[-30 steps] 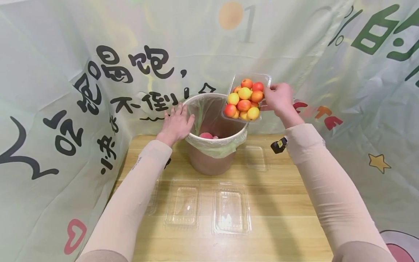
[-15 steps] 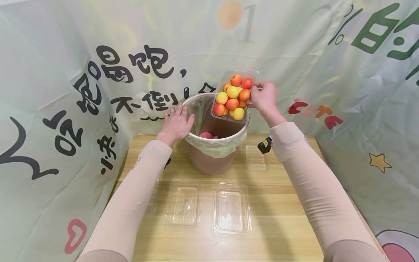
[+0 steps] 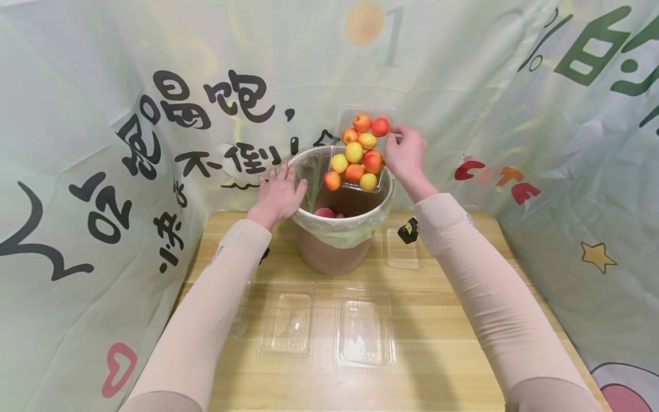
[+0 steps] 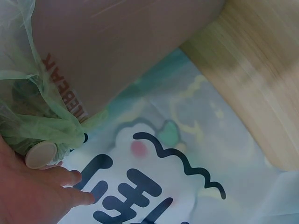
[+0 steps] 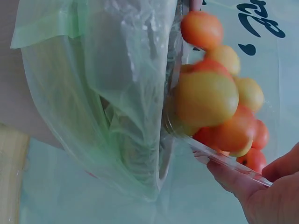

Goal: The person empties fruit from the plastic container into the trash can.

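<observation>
My right hand [image 3: 405, 153] pinches the right edge of a clear plastic box [image 5: 233, 164], which is steeply tilted over a bin. Small red, orange and yellow fruits [image 3: 354, 152] lie in it, some at its low front edge; their exact kind is not certain. The pinkish-brown bin [image 3: 332, 257] has a pale green bag liner [image 3: 350, 236] folded over its rim. A round pink thing [image 3: 325, 213] shows inside. With fingers spread and fairly straight, my left hand [image 3: 280, 193] rests on the bin's left rim. In the left wrist view its fingers [image 4: 77, 198] extend past the rim.
Two clear plastic boxes [image 3: 287, 323] [image 3: 364, 326] lie on the wooden table [image 3: 437, 320] in front of the bin. Another clear piece [image 3: 403, 249] lies right of it, and one is partly hidden by the left sleeve. A printed cloth [image 3: 453, 74] encloses the back and sides.
My right hand has moved left with the box, bringing it over the bin. The box has tipped more steeply and the fruits have shifted toward its low edge. My left hand stays put.
</observation>
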Available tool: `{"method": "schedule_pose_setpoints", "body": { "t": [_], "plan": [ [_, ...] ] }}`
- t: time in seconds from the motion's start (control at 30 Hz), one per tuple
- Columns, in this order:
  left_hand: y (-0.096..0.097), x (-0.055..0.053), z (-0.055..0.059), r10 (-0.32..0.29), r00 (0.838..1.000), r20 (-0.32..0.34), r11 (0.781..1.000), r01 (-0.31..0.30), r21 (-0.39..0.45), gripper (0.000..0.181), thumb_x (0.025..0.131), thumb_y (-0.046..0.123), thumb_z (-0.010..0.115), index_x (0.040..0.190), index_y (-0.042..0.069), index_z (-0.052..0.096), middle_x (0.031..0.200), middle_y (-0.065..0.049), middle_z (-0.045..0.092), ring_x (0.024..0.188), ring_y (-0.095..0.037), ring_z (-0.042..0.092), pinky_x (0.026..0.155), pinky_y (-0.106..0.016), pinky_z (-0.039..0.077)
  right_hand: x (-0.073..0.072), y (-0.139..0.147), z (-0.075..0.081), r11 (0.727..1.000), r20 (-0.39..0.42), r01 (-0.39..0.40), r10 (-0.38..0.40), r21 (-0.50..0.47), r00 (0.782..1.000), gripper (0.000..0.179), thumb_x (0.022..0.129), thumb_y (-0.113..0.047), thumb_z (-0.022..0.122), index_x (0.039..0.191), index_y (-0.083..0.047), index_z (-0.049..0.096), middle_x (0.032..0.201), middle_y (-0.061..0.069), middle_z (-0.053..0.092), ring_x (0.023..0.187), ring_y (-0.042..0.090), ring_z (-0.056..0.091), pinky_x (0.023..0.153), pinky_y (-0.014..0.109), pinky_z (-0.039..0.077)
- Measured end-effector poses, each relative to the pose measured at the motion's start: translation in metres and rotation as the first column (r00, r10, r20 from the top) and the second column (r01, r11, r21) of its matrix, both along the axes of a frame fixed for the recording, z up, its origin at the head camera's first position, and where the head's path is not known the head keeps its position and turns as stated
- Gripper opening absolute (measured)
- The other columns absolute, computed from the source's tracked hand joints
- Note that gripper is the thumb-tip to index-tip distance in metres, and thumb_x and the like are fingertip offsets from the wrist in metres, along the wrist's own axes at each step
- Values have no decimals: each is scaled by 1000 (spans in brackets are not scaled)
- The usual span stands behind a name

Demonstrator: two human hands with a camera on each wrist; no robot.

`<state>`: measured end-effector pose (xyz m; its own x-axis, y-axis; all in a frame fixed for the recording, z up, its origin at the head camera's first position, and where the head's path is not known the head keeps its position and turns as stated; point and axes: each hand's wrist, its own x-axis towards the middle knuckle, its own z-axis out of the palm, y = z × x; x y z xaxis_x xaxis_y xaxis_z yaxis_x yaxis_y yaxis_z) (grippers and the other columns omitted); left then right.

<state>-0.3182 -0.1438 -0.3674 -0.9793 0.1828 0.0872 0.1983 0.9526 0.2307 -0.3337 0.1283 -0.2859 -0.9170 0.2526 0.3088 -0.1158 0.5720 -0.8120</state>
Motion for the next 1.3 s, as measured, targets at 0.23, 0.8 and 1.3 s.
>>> {"method": "schedule_pose_setpoints", "body": {
  "t": [0.23,0.8,1.3],
  "plan": [
    [1,1,1,4,1000,3,1000,-4,3,77,110,52,17,168,1,17,176,-23,12,160,-51,17,129,-70,7,0,-4,-2,1000,-49,2,-3,-20,999,38,104,-12,47,132,-2,71,98,20,80,49,-8,51,58,14,44],
    [1,1,0,6,1000,7,1000,-6,-4,77,110,52,18,168,1,17,176,-23,13,160,-51,17,129,-71,8,2,-8,-8,996,-131,-46,35,-82,991,36,107,-12,50,138,-3,66,114,23,78,74,5,64,65,14,48],
    [0,0,-1,4,1000,-5,1000,-4,4,76,110,52,19,168,2,17,176,-23,14,159,-52,19,128,-72,8,3,-10,-17,998,-269,-67,68,13,961,34,108,-12,50,136,-5,68,69,-2,50,62,7,42,64,23,34]
  ]
}}
